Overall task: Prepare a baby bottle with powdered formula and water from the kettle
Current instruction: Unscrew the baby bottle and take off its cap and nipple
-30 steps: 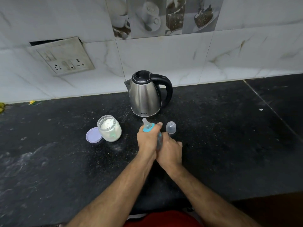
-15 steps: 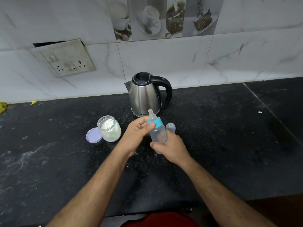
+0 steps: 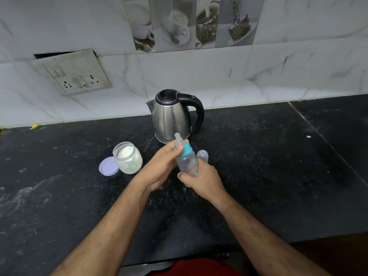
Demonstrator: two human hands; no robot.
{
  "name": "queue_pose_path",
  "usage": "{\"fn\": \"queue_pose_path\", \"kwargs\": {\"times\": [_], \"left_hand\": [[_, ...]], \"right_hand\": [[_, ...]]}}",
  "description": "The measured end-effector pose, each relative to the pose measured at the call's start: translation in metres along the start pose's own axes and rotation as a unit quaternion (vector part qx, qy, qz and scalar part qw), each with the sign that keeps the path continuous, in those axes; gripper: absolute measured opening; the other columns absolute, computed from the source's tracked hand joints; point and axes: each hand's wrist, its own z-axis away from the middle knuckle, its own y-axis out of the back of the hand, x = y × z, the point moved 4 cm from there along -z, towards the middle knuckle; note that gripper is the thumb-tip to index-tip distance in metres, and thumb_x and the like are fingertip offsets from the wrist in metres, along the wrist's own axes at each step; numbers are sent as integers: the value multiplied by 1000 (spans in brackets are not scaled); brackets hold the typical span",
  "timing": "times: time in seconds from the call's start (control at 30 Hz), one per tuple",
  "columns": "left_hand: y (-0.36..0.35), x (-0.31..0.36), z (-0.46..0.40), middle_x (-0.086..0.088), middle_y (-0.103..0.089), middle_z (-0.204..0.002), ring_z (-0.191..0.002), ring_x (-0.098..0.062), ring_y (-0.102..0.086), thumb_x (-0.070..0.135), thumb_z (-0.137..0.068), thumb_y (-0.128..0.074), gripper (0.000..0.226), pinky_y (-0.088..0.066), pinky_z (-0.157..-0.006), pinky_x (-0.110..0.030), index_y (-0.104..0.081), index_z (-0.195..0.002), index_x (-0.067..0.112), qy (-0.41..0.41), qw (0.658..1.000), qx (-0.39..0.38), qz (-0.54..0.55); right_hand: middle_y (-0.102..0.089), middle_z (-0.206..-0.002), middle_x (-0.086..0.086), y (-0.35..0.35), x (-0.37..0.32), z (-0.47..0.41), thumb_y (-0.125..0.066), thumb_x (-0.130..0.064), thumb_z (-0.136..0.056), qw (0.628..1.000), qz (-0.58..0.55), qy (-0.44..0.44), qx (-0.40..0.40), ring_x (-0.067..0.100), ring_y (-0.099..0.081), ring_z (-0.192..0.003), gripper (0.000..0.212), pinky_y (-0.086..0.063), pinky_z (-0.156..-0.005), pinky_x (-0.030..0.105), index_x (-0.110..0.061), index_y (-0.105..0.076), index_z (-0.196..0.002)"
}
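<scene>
**Bottle being opened over the counter**

Bottle is being held above the dark counter, in front of the kettle, tilted with its teat leaning up and to the left.

Going from the biggest thing down: the counter is carrying everything. The kettle is standing upright at the back by the tiled wall, lid down, handle pointing right. The jar of white powder is sitting open to the left of the hands, with its lilac lid lying just beside it, touching or nearly so. A small clear cap is standing just behind the right hand.

The right hand is wrapping around the lower body of the bottle, fingers curled. The left hand is pinching the teal collar with thumb and fingertips.

Judging by that hold, the step in hand is probably unscrewing the collar so powder and water can go in; whether it is loosening or tightening cannot be told. The next move is calling for the right hand to be keeping the body steady while the left is turning, then a place for the teat to be set down.

The bottle is looking clear, printed with small coloured figures, and seemingly empty.
</scene>
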Motion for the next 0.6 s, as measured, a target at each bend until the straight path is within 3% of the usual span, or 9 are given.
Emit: {"fn": "queue_pose_path", "kwargs": {"times": [0.13,0.23,0.3,0.37,0.43,0.5,0.6], "left_hand": [[7,-4,5,-8,-70,-114,-105,-16,-65,22,-97,-51,32,-51,-97,-30,-65,-123,7,-33,999,4,-15],[8,-6,4,4,-75,-95,-89,-7,-68,14,-90,-64,21,-53,-83,-25,-68,-111,11,-62,994,82,-35],[4,-7,3,10,-74,-88,-85,-3,-67,17,-82,-76,27,-52,-81,-25,-67,-108,15,-62,990,126,-32],[1,-11,2,11,-73,-96,-93,-4,-66,30,-77,-75,41,-51,-86,-27,-66,-115,20,-46,990,129,-26],[-2,-13,2,9,-68,-122,-117,-5,-61,39,-77,-69,54,-47,-100,-30,-59,-128,22,-33,994,108,-2],[-3,-13,4,7,-56,-141,-132,-7,-50,44,-82,-64,53,-41,-110,-33,-56,-131,23,-28,996,83,29],[2,-9,8,5,-64,-131,-120,-9,-59,38,-94,-57,35,-46,-107,-37,-64,-123,20,-27,997,53,41]], "right_hand": [[-67,-86,-7,3,3,1,-71,-45,-74,999,-11,9,-29,9,-64,-81,32,-55,-76,34,-28,-57,-97],[-67,-85,-8,0,3,6,-72,-43,-75,999,-22,13,-31,7,-64,-79,30,-53,-71,29,-26,-58,-96],[-67,-83,-8,-4,1,11,-72,-44,-74,1000,-16,14,-15,7,-64,-78,32,-52,-69,29,-24,-59,-95],[-67,-84,-8,-7,-2,14,-72,-45,-72,1000,-18,16,-6,9,-64,-79,34,-54,-72,32,-23,-60,-95],[-68,-84,-9,-9,-4,15,-72,-47,-71,999,-17,24,-12,8,-64,-79,36,-55,-74,34,-24,-60,-95],[-68,-86,-10,-7,-4,13,-72,-49,-71,999,-20,22,-17,6,-64,-80,37,-55,-74,33,-26,-59,-97],[-66,-93,-10,-2,1,9,-72,-51,-74,999,-27,16,-20,7,-63,-84,43,-55,-77,34,-27,-55,-104]]}}
